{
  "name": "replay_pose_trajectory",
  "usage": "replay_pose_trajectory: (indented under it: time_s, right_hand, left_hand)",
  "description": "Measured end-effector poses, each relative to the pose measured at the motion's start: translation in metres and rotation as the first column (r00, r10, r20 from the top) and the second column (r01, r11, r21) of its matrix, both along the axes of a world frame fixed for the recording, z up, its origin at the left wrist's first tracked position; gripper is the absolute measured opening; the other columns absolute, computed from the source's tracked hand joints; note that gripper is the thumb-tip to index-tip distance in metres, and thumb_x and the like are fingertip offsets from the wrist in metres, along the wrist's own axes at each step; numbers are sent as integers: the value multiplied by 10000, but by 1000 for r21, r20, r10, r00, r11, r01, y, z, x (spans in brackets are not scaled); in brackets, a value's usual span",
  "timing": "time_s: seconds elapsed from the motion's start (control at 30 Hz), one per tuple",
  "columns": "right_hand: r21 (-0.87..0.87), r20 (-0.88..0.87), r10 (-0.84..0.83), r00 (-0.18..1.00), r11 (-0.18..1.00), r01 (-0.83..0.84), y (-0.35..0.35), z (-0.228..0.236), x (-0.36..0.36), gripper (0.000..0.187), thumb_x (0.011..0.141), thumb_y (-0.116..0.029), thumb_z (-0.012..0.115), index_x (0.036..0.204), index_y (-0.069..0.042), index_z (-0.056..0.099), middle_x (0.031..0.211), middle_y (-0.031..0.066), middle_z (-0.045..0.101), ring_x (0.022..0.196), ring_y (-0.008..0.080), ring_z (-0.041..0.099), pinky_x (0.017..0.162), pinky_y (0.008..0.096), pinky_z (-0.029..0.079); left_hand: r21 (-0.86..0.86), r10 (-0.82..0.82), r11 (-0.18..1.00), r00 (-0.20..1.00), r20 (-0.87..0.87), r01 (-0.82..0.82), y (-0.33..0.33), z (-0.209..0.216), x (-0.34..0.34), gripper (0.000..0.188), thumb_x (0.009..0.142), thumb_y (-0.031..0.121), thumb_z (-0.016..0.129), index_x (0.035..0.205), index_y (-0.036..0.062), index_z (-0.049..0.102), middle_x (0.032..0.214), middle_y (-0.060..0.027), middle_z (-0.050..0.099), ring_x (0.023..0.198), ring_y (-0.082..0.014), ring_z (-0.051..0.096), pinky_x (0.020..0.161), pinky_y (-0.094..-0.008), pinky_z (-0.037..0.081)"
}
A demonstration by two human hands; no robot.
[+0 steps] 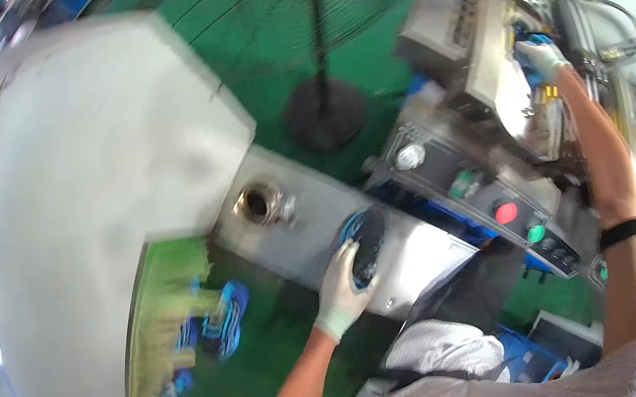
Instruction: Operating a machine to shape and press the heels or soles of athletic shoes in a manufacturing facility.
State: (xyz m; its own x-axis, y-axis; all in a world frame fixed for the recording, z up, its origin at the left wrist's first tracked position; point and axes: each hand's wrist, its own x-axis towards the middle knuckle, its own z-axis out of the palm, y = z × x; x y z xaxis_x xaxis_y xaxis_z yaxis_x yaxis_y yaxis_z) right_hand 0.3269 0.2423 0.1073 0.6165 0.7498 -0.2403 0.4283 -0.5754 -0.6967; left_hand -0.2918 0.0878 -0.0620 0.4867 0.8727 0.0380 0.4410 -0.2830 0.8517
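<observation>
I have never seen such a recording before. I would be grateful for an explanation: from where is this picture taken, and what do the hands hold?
There is no robot here: you see a person's own two hands, in pale gloves. The picture comes from a wide fisheye camera worn on the head and looking down, so straight edges bend near the rim. The left hand holds a dark-and-blue shoe-like item at a grey metal bench. On that bench sits a round metal fitting with a dark hole. The right hand reaches to a machine; blur hides whether it grips anything. Between the hands is a red button.
</observation>
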Motion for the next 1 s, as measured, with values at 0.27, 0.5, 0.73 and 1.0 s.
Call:
replay_pose_trajectory:
  time_s: [0.27, 0.5, 0.73, 1.0]
  right_hand:
    - [302, 627, 204, 752, 826, -476, -108, 38, -112, 534, 1048, -245, 608, 1462, 81, 526, 1476, 199, 565, 1340, 247, 552, 1141, 371, 394]
    - [222, 719, 63, 692, 923, -315, -298, -50, -253, 876, 859, -75, 780, 1601, 6, 320, 1656, 291, 312, 1570, 447, 249, 1279, 498, 228]
    - [44, 491, 245, 836, 951, -305, -338, -82, -241, 1024, 804, -253, 839, 1601, 38, 265, 1657, 357, 200, 1551, 515, 194, 1274, 544, 196]
    - [315, -84, 371, 925, 890, -329, -453, -61, -326, 1077, 769, -437, 855, 1589, 1, 310, 1603, 289, 348, 1500, 464, 323, 1216, 504, 326]
  left_hand:
    - [-4, 360, 933, 933, 1, -360, -33, -19, 20, 878, 769, 255, 895, 1482, 14, 444, 1487, -251, 498, 1389, -421, 486, 1176, -475, 401]
    - [-12, 157, 987, 966, -204, -163, -58, 5, 27, 1004, 763, 342, 909, 1546, 22, 369, 1459, -279, 423, 1341, -444, 460, 1145, -512, 401]
    - [83, -340, 932, 930, -138, 353, 4, 16, 36, 283, 876, 287, 801, 1048, 75, 728, 1136, -101, 691, 972, -317, 702, 854, -401, 569]
    - [197, -567, 819, 811, 141, 539, -79, 128, 166, 156, 837, -47, 722, 979, 12, 695, 986, -125, 668, 924, -262, 664, 850, -355, 540]
